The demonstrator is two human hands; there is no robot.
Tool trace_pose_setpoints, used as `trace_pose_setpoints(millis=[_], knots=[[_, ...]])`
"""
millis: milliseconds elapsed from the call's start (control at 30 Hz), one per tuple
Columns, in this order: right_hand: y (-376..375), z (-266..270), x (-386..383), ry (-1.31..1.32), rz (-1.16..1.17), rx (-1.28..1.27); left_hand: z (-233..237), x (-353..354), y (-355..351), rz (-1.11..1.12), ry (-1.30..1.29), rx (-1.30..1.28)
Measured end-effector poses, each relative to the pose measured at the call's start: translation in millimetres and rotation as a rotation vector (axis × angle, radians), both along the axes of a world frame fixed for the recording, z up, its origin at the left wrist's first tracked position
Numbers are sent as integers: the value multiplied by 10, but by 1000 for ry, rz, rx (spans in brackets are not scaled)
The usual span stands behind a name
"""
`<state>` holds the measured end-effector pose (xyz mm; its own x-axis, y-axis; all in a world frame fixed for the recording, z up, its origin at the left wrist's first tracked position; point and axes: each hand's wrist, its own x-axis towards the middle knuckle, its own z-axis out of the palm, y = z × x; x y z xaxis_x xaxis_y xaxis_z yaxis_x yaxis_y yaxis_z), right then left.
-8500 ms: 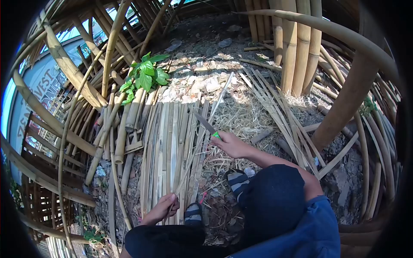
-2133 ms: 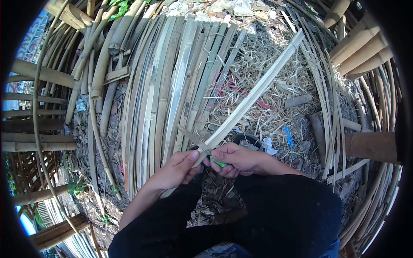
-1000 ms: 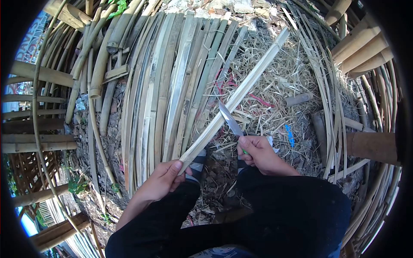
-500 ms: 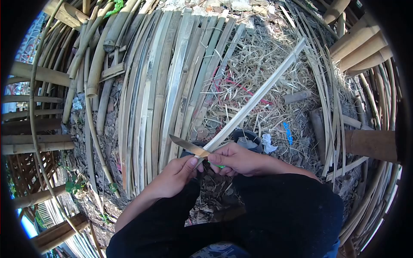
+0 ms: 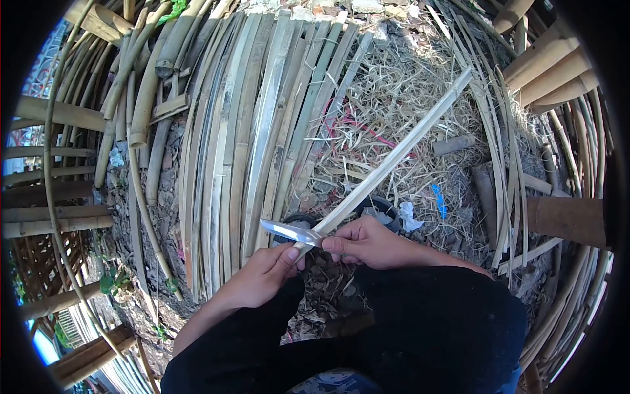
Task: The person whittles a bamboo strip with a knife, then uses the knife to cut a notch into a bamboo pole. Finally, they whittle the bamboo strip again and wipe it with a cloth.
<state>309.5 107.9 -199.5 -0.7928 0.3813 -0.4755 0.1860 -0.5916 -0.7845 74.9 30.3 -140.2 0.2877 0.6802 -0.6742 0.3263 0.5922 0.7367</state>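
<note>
My left hand (image 5: 268, 270) grips the lower end of a pale split bamboo strip (image 5: 400, 152), thumb on top. The strip slants up and right over the shavings. My right hand (image 5: 365, 243) is closed round a knife, its handle hidden in the fingers. The shiny knife blade (image 5: 289, 231) points left and lies across the strip just above my left hand. Both hands are close together, above my dark-clothed legs.
Long bamboo slats (image 5: 243, 131) lie side by side at centre left. Curly shavings (image 5: 394, 85) cover the ground at centre right, with a blue scrap (image 5: 439, 201) and white crumpled paper (image 5: 408, 217). Bamboo poles (image 5: 564, 72) stand at the right.
The knife blade has turned so its face catches the light. The strip's far end has shifted slightly right and down, and my left hand is a little lower.
</note>
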Motion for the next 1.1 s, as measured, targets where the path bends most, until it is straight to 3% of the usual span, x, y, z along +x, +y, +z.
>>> trace_pose_setpoints(millis=[800, 1033, 1100], knots=[[-49, 0, 123, -47, -81, 261, 28, -13, -24, -17, -23, -26], [-72, -84, 289, -43, -167, 242, 90, -233, -139, 102, -18, -109], [-19, -98, 503, -242, -524, -41, 120, -402, -243, 180, -5, -176]])
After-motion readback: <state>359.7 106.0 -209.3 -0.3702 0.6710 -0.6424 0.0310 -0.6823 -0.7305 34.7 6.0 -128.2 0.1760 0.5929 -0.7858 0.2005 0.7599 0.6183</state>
